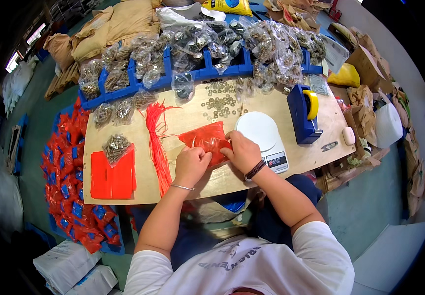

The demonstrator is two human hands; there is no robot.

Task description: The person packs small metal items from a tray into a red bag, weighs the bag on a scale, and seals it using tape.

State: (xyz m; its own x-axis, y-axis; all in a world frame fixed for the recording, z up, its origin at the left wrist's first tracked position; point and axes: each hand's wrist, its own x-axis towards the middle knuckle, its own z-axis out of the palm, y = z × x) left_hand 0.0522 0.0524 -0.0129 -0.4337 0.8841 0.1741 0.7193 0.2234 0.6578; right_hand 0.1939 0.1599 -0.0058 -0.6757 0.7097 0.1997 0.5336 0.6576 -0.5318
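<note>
A filled red plastic bag (203,133) lies on the wooden table in front of me. My left hand (192,164) is closed at its near left side, fingers curled against the plastic. At the bag's right end, my right hand (243,151) pinches the film between thumb and fingers. What is inside the bag cannot be made out. Just right of my right hand stands a white kitchen scale (259,129). A bundle of red plastic ties (157,147) stretches out left of my left hand.
Flat red bags (111,183) lie stacked at left, topped by a clear bag of screws (117,147). Loose washers (221,101) are scattered behind the red bag. Blue bins (201,73) heaped with hardware bags line the back. A blue tape dispenser (302,118) stands at right.
</note>
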